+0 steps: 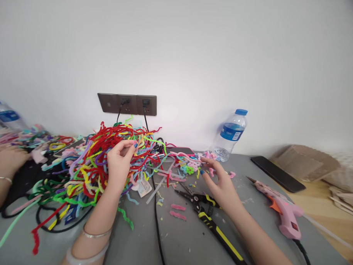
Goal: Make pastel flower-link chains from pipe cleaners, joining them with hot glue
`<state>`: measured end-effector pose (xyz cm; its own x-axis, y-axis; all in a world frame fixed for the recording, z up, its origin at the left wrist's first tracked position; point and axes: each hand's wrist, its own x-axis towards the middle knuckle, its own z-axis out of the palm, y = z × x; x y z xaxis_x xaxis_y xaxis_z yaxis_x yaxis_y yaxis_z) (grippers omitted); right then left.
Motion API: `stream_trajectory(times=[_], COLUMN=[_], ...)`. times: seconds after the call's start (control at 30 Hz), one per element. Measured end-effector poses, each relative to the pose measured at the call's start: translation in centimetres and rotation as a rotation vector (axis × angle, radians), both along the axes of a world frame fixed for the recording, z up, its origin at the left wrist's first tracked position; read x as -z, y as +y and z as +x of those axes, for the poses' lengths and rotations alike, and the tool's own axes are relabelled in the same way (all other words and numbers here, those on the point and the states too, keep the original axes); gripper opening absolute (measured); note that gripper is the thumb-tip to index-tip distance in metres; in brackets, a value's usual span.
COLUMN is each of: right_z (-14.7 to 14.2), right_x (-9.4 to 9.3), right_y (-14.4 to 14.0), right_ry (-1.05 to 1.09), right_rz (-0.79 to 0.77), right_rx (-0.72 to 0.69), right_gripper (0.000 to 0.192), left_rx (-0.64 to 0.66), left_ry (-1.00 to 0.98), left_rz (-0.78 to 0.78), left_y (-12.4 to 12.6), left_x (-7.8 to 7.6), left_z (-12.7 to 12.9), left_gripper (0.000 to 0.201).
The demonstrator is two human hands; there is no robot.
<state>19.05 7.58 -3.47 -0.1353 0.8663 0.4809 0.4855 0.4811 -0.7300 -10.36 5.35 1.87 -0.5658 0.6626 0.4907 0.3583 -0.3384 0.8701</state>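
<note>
Grey surface [190,245] carries a big tangled pile of pipe cleaners [88,164] at 10 o'clock from frame centre. Left hand [120,161] sits on top of the pile, fingers pinched narrow on a strand near its crown. Right hand [221,184] hovers open, fingers spread, at 4 o'clock from the pile, holding nothing; small pink pieces [178,210] lie just at its 8 o'clock and more loose bits near its fingertips. Pliers [211,220] lie directly under the right wrist. Glue gun [283,211] at 3 o'clock, bottle [231,135] at 1 o'clock. Another person's hand [7,159] works at the far 9 o'clock edge. Risks: pulling one strand likely drags the whole tangle and the cables [157,224] under it; the wrist could snag the pliers
</note>
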Motion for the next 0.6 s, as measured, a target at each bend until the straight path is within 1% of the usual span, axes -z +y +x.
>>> stream_trajectory(times=[0.13, 0.2, 0.3, 0.37, 0.6], right_z=[-0.07, -0.09, -0.14, -0.17, -0.10], right_x=[-0.11, -0.10, -0.07, -0.01, 0.33], right_y=[-0.10, -0.10, -0.10, -0.11, 0.06], right_ry=[-0.001, 0.000, 0.003, 0.007, 0.020], right_rz=[0.002, -0.001, 0.000, 0.004, -0.009], right_rx=[0.001, -0.001, -0.004, -0.009, -0.019], right_gripper=[0.037, 0.037, 0.037, 0.037, 0.036], left_rx=[0.029, 0.067, 0.130, 0.143, 0.139], left_ry=[-0.114, -0.190, -0.323, -0.384, -0.388], left_rz=[0.021, 0.046, 0.072, 0.071, 0.011], left_y=[0.59, 0.85, 1.06, 1.10, 1.05], left_x=[0.48, 0.66, 0.65, 0.56, 0.62], left_z=[-0.53, -0.70, -0.69, -0.59, -0.66], left_gripper=[0.017, 0.019, 0.024, 0.027, 0.027])
